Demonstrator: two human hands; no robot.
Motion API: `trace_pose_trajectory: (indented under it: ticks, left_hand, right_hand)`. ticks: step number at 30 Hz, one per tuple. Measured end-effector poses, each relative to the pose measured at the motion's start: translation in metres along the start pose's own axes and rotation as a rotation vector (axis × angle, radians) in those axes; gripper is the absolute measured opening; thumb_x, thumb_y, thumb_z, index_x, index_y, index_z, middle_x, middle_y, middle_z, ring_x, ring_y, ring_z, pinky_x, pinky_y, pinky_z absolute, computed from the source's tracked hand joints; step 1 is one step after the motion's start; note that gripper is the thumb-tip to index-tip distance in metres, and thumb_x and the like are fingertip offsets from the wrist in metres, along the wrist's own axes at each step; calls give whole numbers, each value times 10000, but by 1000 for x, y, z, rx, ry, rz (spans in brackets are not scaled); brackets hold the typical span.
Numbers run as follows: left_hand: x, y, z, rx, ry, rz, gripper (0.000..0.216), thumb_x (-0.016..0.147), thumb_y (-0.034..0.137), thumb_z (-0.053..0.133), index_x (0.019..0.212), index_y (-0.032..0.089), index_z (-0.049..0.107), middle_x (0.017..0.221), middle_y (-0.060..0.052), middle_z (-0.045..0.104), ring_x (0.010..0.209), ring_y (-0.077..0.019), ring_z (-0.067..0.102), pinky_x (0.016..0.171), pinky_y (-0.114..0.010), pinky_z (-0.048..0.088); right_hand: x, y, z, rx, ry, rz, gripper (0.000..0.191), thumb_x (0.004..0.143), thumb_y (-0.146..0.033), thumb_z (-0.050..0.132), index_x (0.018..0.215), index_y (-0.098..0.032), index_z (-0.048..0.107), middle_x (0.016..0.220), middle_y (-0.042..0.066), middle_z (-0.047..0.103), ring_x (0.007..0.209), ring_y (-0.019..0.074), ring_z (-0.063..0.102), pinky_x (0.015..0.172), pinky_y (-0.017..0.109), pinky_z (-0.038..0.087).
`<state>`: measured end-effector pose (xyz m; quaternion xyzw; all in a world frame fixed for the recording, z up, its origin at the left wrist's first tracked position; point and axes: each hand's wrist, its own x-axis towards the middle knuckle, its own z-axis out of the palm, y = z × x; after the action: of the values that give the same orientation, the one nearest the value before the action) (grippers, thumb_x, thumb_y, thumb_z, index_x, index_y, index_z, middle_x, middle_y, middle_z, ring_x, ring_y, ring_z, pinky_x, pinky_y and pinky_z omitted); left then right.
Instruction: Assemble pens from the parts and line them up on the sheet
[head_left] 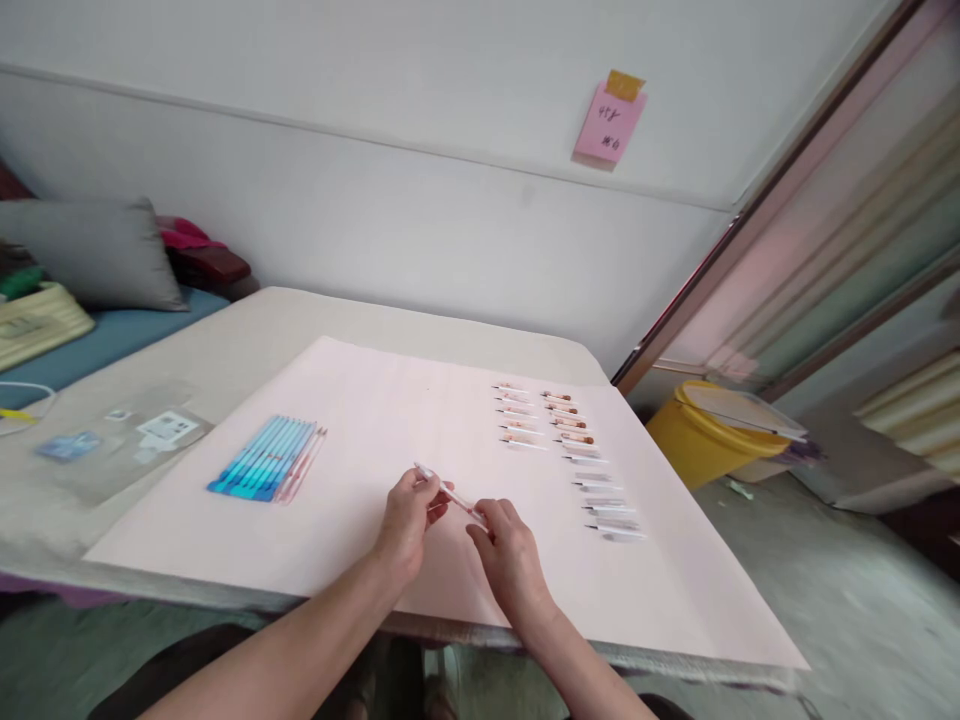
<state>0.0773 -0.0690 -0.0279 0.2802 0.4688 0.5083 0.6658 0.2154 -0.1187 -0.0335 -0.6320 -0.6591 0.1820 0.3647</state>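
I hold a slim white pen (448,489) just over the near middle of the white sheet (405,420) on the counter (480,340), its length slanting from far left to near right. My left grip (403,515) pinches it towards the far-left end; my right grip (508,553) is closed on the near-right end. To manage this well, I'd keep both pinches light and in one line, since so thin a barrel could slip or bend, and stay clear of the blue pens (262,460) at left and the rows of white pens (585,459) at right. My right grip hides that end, so its shape is beyond me; the barrel's markings are too small to read.
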Motion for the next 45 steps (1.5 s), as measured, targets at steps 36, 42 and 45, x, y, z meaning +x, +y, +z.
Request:
trace_pose_trajectory:
  ticks: [36, 42, 45]
  left_hand:
    - [-9, -8, 5, 8, -121, -66, 238, 726, 385, 630, 857, 204, 546, 938, -74, 656, 854, -173, 609, 743, -299, 445]
    - [-10, -3, 7, 17, -124, -52, 229, 721, 396, 630, 829, 205, 564, 910, -59, 647, 828, -157, 590, 733, -286, 438]
    - [-9, 0, 6, 17, -120, -56, 243, 686, 390, 660, 812, 196, 586, 882, -54, 637, 797, -152, 580, 714, -280, 433]
  right_hand:
    - [5, 8, 7, 343, 6, 291, 186, 697, -303, 600, 840, -189, 570, 752, 0, 558, 627, 144, 471, 586, 244, 368]
    - [3, 5, 8, 364, -104, 229, 207, 807, -372, 501, 820, -196, 611, 619, -23, 505, 590, 138, 447, 569, 236, 350]
    - [2, 2, 9, 399, -153, 245, 277, 835, -416, 461, 816, -193, 623, 577, -28, 472, 577, 138, 444, 549, 233, 343]
